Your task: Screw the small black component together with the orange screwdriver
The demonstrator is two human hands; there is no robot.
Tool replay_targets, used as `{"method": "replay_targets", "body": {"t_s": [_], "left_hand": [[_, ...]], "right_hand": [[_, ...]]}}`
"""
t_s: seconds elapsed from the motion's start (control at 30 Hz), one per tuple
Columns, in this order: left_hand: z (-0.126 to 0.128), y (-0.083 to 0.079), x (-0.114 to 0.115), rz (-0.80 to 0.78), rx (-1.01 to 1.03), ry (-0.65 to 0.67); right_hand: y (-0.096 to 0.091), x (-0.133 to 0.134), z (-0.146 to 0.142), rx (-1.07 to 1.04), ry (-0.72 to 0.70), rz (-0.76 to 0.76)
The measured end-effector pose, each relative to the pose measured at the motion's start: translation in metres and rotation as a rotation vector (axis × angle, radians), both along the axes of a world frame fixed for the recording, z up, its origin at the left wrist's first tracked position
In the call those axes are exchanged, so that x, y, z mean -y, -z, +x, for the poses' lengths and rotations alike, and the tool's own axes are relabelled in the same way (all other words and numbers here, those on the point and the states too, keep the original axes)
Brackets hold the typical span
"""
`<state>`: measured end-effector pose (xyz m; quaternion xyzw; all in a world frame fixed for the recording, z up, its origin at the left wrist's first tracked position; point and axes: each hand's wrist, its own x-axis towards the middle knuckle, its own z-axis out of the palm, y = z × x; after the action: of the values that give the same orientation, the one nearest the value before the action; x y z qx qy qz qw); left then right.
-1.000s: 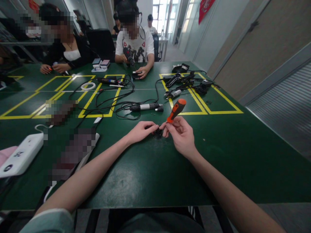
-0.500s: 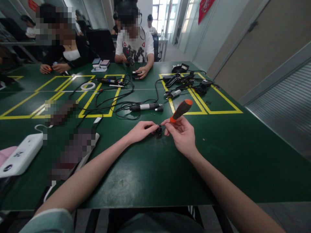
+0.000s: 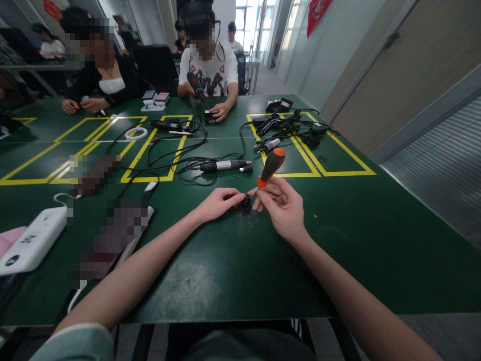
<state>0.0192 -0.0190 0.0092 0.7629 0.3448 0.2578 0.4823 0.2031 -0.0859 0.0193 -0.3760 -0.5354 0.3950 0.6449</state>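
Head view: my left hand [image 3: 218, 200] and right hand [image 3: 283, 208] meet over the green table [image 3: 240, 271], a little beyond its near edge. My left hand lies low with its fingers closed in a pinch on a small black part [image 3: 245, 204], which sits on the table right between the two hands. My right hand is closed on a screwdriver [image 3: 271, 167], the shaft gripped between thumb and fingertips. Its orange and black handle rises free above my fingers, tilted up and away to the right. The blade points down at the part, but my fingers hide the tip, so I cannot tell whether it touches.

Just beyond my hands a silver and black tool [image 3: 221, 165] lies on its side among looping black cables [image 3: 176, 150]. Yellow tape [image 3: 326, 174] marks out boxes on the table, and more dark tools [image 3: 285, 125] are heaped in the right one. A white box [image 3: 32, 243] lies at the near left.

Across the table a person in a white shirt [image 3: 210, 70] holds up a black tool, with the other hand flat on a small dark thing. Further left, a person in a dark top [image 3: 99, 80] rests both hands on the table.
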Motion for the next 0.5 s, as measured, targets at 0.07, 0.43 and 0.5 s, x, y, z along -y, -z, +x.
{"method": "replay_targets", "body": {"t_s": [0.07,0.43,0.5], "left_hand": [[0.0,-0.0003,0.0001,0.003,0.001,0.002],[-0.0001,-0.0006,0.0003,-0.004,0.006,-0.003],[-0.0002,-0.0007,0.0004,-0.007,0.001,-0.006]], "right_hand": [[-0.0009,0.0013,0.0001,0.026,-0.012,0.0],[-0.0029,0.0012,0.0013,0.07,0.1,-0.02],[-0.0018,0.0014,0.0013,0.061,0.108,0.003]]}}
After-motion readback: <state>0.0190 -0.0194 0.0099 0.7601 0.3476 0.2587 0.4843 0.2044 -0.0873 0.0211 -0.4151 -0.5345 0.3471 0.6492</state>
